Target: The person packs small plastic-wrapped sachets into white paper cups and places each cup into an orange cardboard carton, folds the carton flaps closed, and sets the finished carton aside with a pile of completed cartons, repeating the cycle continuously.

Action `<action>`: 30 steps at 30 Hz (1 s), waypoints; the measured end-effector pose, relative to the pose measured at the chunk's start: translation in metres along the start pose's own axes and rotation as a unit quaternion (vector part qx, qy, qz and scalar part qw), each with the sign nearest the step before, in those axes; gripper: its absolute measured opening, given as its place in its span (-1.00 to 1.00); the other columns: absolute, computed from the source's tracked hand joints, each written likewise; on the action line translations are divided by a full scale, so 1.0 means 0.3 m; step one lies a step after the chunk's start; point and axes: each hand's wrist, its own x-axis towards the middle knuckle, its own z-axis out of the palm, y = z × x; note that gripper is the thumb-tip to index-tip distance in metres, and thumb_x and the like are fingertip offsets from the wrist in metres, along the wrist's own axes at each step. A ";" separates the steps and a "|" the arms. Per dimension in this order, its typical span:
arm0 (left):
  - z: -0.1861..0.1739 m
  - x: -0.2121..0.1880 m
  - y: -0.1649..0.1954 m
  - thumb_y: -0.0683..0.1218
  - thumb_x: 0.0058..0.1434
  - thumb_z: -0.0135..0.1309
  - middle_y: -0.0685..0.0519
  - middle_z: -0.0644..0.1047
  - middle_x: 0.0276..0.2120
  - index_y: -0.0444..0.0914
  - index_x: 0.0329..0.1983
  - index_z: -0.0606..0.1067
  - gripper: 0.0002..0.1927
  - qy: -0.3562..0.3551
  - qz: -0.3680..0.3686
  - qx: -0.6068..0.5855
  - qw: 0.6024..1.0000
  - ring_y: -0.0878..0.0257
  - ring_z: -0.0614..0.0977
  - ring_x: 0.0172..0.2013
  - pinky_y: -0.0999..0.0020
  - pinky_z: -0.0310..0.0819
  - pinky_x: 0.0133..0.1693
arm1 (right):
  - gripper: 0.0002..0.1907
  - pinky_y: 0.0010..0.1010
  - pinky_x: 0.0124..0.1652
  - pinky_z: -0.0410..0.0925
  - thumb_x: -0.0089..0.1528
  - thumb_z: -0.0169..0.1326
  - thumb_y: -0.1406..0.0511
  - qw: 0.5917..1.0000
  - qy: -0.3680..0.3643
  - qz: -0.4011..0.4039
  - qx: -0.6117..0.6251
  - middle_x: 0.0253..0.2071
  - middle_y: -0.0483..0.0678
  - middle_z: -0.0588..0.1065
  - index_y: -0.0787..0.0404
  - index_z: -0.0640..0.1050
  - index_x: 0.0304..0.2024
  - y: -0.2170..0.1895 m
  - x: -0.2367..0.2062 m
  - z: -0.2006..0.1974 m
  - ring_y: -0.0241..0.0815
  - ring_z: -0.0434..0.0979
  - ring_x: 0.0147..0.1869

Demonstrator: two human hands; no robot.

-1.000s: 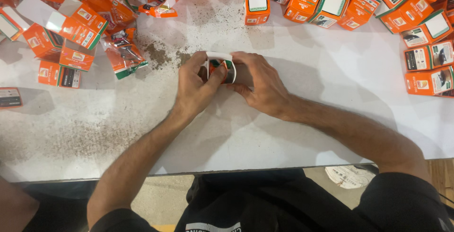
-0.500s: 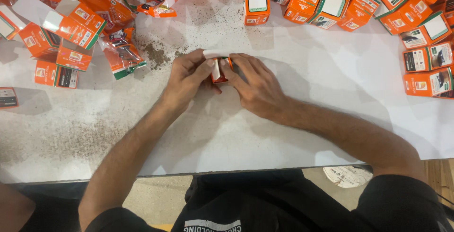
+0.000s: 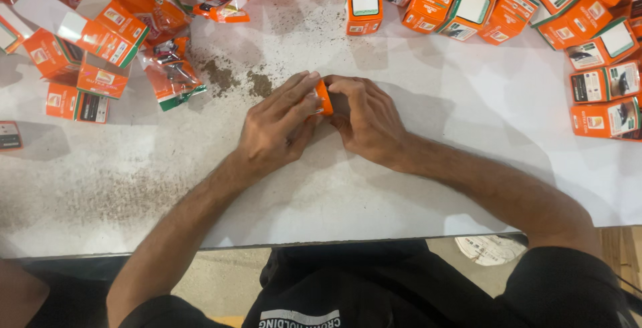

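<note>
Small orange cardboard box at centre of white worktable, between left hand and right hand. Closed orange boxes heaped far right; open boxes and clear plastic packets far left. Dark grit patch left of hands.

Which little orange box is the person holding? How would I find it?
Start at the white table and go to its middle, where the left hand and right hand meet. The small orange box is pinched between them. Every other box lies loose near the table's edges, untouched.
</note>
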 end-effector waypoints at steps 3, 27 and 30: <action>0.008 -0.007 -0.011 -0.25 0.23 0.29 -0.26 0.51 0.18 -0.32 -0.06 0.50 -0.74 0.003 0.027 0.030 0.999 -0.17 0.58 0.22 0.06 0.61 0.14 | -0.32 -0.07 0.13 0.44 0.13 0.33 0.50 1.000 -0.007 -0.005 0.005 0.19 0.12 0.49 0.22 0.22 0.17 0.004 -0.004 -0.001 0.22 0.54 0.20; -0.433 -0.127 -0.121 -0.11 0.41 0.29 -0.30 0.30 0.38 -0.33 0.32 0.38 -0.50 0.061 -0.070 0.409 0.908 -0.26 0.30 0.42 -0.25 0.14 0.41 | -0.76 -0.13 0.03 0.46 0.18 0.23 0.46 0.982 -0.054 -0.119 -0.136 0.17 0.16 0.45 0.19 0.52 -0.12 -0.006 0.038 -0.033 0.06 0.58 0.06; -0.487 -0.127 -0.163 -0.15 0.25 0.30 -0.33 0.35 0.21 -0.38 0.25 0.32 -0.43 0.047 -0.132 0.447 0.884 -0.29 0.38 0.25 -0.21 0.24 0.21 | -0.78 -0.07 0.05 0.43 0.19 0.25 0.38 0.984 -0.049 -0.114 -0.129 0.15 0.17 0.44 0.16 0.49 -0.16 -0.003 0.034 -0.027 0.13 0.56 0.07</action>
